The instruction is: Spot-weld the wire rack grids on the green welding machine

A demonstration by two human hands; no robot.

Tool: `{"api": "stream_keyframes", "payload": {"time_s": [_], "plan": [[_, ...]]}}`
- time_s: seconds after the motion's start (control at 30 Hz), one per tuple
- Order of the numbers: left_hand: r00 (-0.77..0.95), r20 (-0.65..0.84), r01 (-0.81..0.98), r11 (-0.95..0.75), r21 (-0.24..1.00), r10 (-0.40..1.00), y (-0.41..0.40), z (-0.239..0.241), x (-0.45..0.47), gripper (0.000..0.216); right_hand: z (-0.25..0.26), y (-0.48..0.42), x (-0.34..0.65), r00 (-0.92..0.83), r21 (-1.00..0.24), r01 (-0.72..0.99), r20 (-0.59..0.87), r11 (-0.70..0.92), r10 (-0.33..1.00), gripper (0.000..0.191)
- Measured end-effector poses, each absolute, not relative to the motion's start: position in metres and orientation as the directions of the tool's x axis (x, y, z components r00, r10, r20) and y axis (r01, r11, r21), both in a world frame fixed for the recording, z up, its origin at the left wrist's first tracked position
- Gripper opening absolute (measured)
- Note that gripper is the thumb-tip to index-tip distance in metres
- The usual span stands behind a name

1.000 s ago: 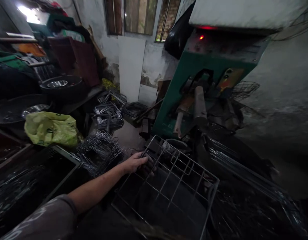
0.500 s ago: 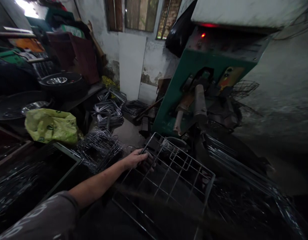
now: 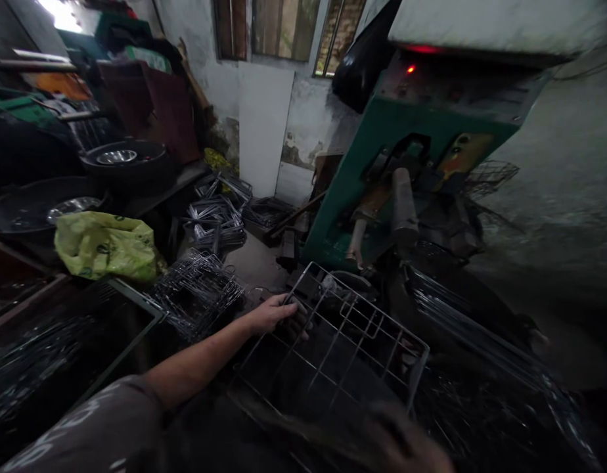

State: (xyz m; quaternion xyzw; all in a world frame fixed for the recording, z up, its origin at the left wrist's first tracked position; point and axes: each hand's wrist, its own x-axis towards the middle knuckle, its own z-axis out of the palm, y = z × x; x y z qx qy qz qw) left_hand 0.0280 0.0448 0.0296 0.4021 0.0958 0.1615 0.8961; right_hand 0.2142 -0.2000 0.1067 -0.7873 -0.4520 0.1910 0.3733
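My left hand (image 3: 276, 315) grips the left edge of a wire rack (image 3: 333, 351), a metal grid with a small rectangular loop near its far side. The thumb lies over the wire and the fingers curl beneath it. The rack is tilted in front of me. At the bottom of the view, close to the rack's near right side, is my right hand (image 3: 412, 437), dark and smeared by motion. I cannot make out its fingers, or whether it touches the rack.
A green machine (image 3: 353, 157) with a lit red lamp and thick rods stands ahead right. Wire frames (image 3: 200, 289) lie piled on the left, beside a yellow-green bag (image 3: 106, 246). Long metal wires (image 3: 461, 315) lie at right. A crate (image 3: 136, 302) of wire parts stands at left.
My right hand has come into view at the bottom right. The left hand still grips the rack. The whole view has shifted slightly, with things appearing a little further right.
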Motion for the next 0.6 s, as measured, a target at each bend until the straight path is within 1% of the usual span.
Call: {"api": "stream_keyframes", "payload": {"time_s": [0.03, 0.07, 0.1, 0.17, 0.23, 0.3, 0.37, 0.5, 0.6], "plan": [[0.93, -0.043, -0.211, 0.628, 0.749, 0.365, 0.044, 0.03, 0.029, 0.036, 0.107, -0.186, 0.228, 0.549, -0.715, 0.62, 0.1, -0.324, 0.83, 0.031], [0.931, -0.043, -0.212, 0.631, 0.747, 0.363, 0.044, 0.03, 0.031, 0.036, 0.107, -0.17, 0.242, 0.556, -0.648, 0.691, 0.194, -0.319, 0.808, 0.033], [0.931, -0.038, -0.215, 0.633, 0.743, 0.362, 0.043, 0.029, 0.032, 0.036, 0.105, -0.153, 0.256, 0.528, -0.56, 0.772, 0.301, -0.301, 0.794, 0.035], [0.93, -0.022, -0.232, 0.633, 0.739, 0.368, 0.041, 0.029, 0.033, 0.036, 0.099, -0.119, 0.277, 0.375, -0.346, 0.912, 0.48, -0.222, 0.793, 0.038], [0.928, -0.007, -0.247, 0.628, 0.738, 0.374, 0.04, 0.03, 0.033, 0.036, 0.088, -0.092, 0.287, 0.274, -0.176, 0.961, 0.535, -0.211, 0.799, 0.034], [0.926, -0.004, -0.252, 0.626, 0.738, 0.377, 0.041, 0.03, 0.032, 0.034, 0.075, -0.077, 0.286, 0.247, -0.064, 0.965, 0.549, -0.254, 0.798, 0.03], [0.928, -0.005, -0.248, 0.627, 0.738, 0.374, 0.041, 0.031, 0.03, 0.034, 0.067, -0.072, 0.281, 0.236, -0.008, 0.96, 0.565, -0.28, 0.791, 0.028], [0.933, -0.002, -0.245, 0.642, 0.726, 0.359, 0.043, 0.03, 0.031, 0.034, 0.065, -0.075, 0.275, 0.184, 0.014, 0.968, 0.638, -0.25, 0.748, 0.028], [0.939, 0.002, -0.244, 0.659, 0.711, 0.345, 0.043, 0.03, 0.033, 0.034, 0.069, -0.076, 0.275, 0.178, 0.045, 0.963, 0.639, -0.267, 0.749, 0.028]]}}
